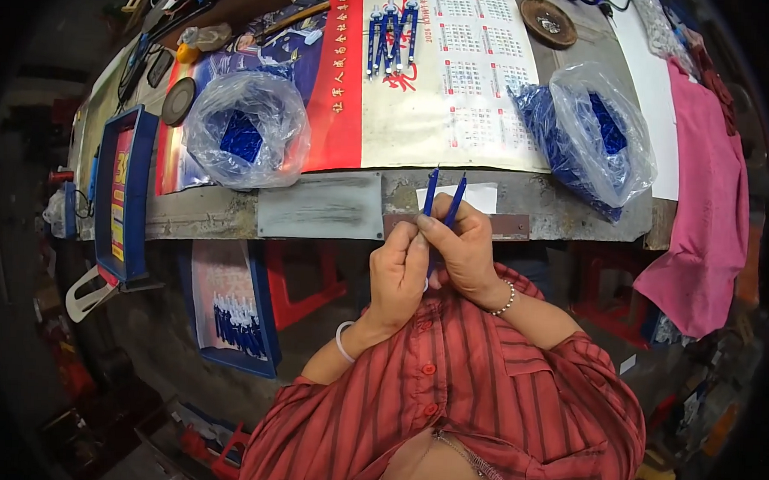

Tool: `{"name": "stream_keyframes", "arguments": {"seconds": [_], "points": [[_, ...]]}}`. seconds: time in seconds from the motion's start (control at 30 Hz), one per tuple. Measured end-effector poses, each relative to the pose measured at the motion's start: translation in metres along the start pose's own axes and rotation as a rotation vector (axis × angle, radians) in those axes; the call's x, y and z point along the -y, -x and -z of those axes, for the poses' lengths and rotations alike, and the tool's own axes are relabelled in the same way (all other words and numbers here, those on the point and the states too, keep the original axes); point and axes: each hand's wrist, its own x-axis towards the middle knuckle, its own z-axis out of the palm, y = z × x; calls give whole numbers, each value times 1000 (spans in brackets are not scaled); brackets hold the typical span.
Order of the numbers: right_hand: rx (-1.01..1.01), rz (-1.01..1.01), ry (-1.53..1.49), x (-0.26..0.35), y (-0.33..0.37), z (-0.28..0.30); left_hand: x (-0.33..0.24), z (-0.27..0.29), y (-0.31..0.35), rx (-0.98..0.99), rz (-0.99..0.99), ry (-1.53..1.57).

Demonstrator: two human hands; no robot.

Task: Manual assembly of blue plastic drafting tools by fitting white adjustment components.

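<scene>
- Hands meet at the near edge of the surface (317, 207), just above the person's striped red shirt (480, 399).
- Left hand (397, 275) is closed around the lower part of a pair of thin blue pieces (442, 195); a white bangle (342, 341) sits on that wrist.
- Right hand (463, 248) is clamped on the same blue pieces from the other side, fingers touching the left hand; a bead bracelet (506, 299) circles its wrist.
- Blue pieces stand nearly upright and slightly splayed, tips pointing away from the person, over a small white card (481, 195) at the surface edge.
- Clear plastic bag (248, 127) with blue parts inside lies to the left on the surface, well apart from the hands.
- Second clear bag (591, 137), also full of blue parts, lies to the right.
- Printed calendar sheet (460, 80) covers the middle of the surface, with a row of finished blue pieces (392, 34) lying on it.
- Pink cloth (704, 202) hangs over the right end.
- Blue tray (122, 194) stands at the left end.
</scene>
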Motion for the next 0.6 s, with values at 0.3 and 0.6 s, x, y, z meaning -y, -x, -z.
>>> {"name": "stream_keyframes", "arguments": {"seconds": [0.3,0.6], "points": [[-104,141,49,-4,-8,-1,16,-6,4,1,71,120],[-139,247,48,-3,-23,10,7,-13,4,37,138,134]]}}
